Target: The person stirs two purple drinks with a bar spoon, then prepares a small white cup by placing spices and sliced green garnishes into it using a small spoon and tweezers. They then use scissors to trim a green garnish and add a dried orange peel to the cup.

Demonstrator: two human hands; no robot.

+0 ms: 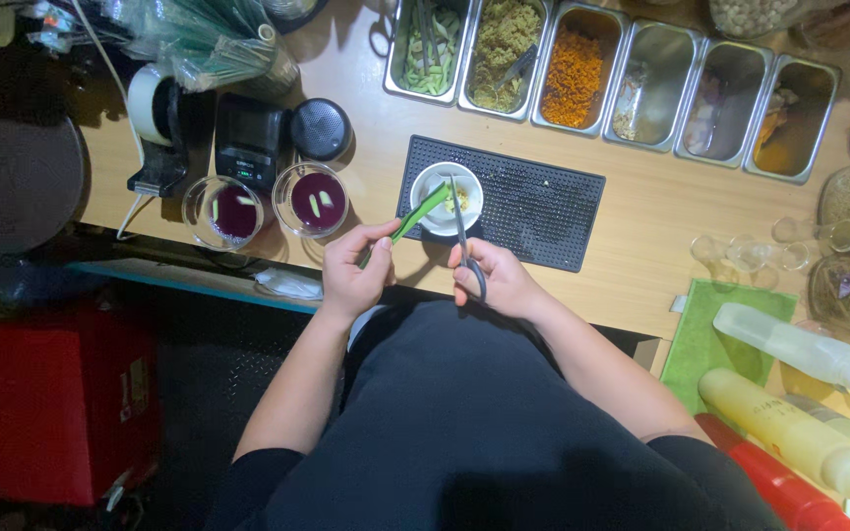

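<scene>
left hand (356,270) pinched green leaf strip (415,216) at lower end | right hand (492,280) gripped scissors (459,221), blades over white bowl (447,197) on black mat (543,206), frame centre | strip looked light, limp, likely best held near cut | desk (632,256)

Yellow squeeze bottle (789,433) cut off at right edge, lower corner.

6 steel pans (657,87), 2 purple drinks (318,200), 3 squeeze btls (799,350), 1 bowl (445,197), 1 scissors (462,236)
</scene>
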